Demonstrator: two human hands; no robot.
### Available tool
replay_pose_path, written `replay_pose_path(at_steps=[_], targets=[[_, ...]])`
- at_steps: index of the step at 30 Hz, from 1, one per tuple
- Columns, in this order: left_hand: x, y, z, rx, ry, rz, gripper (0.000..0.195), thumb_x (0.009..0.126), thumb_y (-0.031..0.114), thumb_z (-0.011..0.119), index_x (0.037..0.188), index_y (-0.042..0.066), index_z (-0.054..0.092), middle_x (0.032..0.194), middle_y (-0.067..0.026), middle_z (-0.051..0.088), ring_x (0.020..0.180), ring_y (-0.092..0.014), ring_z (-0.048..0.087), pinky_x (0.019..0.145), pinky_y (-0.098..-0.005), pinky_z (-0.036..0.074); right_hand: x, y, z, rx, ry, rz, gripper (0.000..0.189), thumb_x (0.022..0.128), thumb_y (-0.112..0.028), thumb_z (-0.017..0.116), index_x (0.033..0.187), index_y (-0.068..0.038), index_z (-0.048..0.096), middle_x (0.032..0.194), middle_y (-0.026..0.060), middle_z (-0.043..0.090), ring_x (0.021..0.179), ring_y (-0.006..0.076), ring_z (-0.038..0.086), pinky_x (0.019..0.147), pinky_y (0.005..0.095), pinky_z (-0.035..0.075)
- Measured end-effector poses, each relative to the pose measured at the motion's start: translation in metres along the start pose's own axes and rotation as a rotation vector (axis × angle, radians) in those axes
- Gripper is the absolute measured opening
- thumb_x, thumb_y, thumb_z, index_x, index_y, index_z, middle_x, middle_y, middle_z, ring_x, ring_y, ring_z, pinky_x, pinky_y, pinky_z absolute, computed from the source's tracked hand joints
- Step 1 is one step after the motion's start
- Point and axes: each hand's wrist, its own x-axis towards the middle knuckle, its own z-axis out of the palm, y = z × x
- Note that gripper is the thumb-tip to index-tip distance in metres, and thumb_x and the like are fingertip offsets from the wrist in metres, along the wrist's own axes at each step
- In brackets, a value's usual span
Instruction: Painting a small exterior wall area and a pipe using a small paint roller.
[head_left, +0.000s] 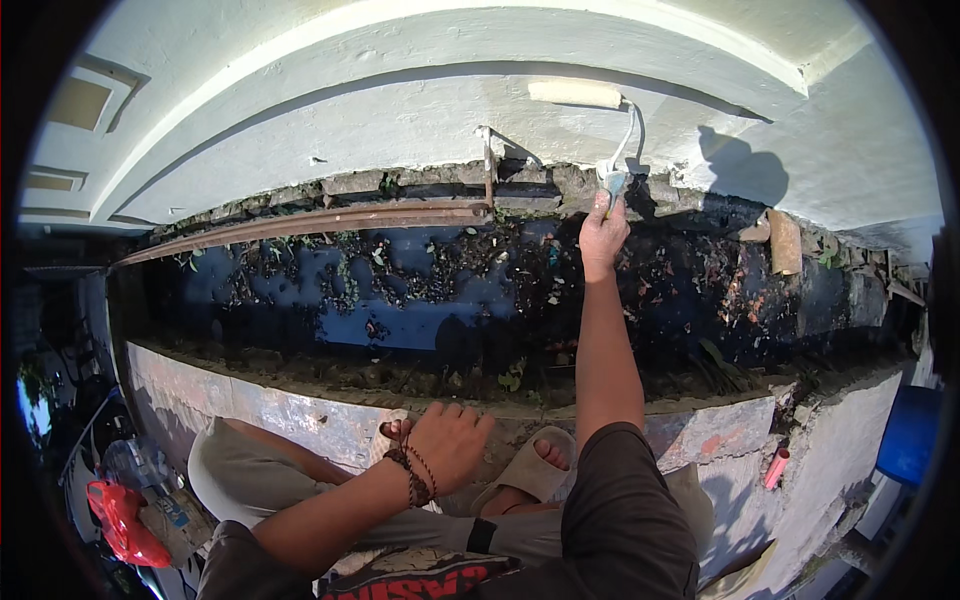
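Observation:
My right hand (605, 234), arm stretched forward over a ditch of dark water, grips the handle (613, 182) of a paint roller. The roller's pale nap sleeve (574, 94) lies against the lower part of a white-painted wall (420, 112), under a raised ledge. Around the sleeve the wall has a slightly darker, creamy patch. My left hand (454, 442), with braided cord bracelets (412, 472) at the wrist, hangs back-up between my knees. Its fingers curl downward, and its palm is hidden.
Between me and the wall runs the ditch (405, 322), with floating leaves and debris. A rusty metal rail (315, 229) crosses its far side. My sandals (536, 465) stand at the worn near edge. A pink pipe (777, 468) and a blue container (909, 435) are right, a red plastic bag (124, 525) left.

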Motion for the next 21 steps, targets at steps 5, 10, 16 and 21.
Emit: replay_pose_path(at_steps=[5,10,16,21], targets=[[-0.005,-0.007,0.005,0.017,-0.001,-0.055,0.027,0.079,0.02,0.054,0.1,0.004,0.051,0.093,-0.011,0.058,0.089,-0.025,0.055,0.08,-0.0362,0.039,-0.029,0.012,-0.005,-0.068,-0.165,0.173,0.04,0.088,-0.037,0.049,0.089,0.002,0.056,0.071,0.0252,0.057,0.072,0.0458,0.054,0.058,0.047,0.042],[-0.003,-0.005,0.002,0.016,-0.019,-0.019,0.028,0.078,0.021,0.055,0.101,0.005,0.051,0.091,-0.0102,0.058,0.089,-0.025,0.055,0.079,-0.0362,0.039,0.033,-0.051,-0.009,0.085,0.008,-0.024,0.038,0.087,-0.036,0.05,0.086,0.002,0.055,0.075,0.0274,0.057,0.073,0.0472,0.054,0.06,0.0493,0.042],[0.01,-0.016,-0.005,-0.008,0.037,-0.048,0.03,0.077,0.021,0.058,0.102,0.005,0.052,0.089,-0.0087,0.057,0.086,-0.024,0.055,0.077,-0.0358,0.04,0.003,-0.015,0.005,-0.015,0.043,0.004,0.041,0.087,-0.037,0.05,0.088,0.004,0.055,0.078,0.0281,0.058,0.076,0.0474,0.054,0.063,0.0502,0.044],[0.016,-0.031,-0.026,-0.002,0.15,-0.112,0.034,0.077,0.02,0.059,0.106,0.004,0.051,0.089,-0.0098,0.057,0.088,-0.025,0.054,0.078,-0.0363,0.04,-0.026,0.021,-0.012,-0.108,-0.194,0.197,0.043,0.086,-0.042,0.052,0.084,0.001,0.056,0.068,0.0244,0.057,0.068,0.0444,0.056,0.056,0.0475,0.043]])
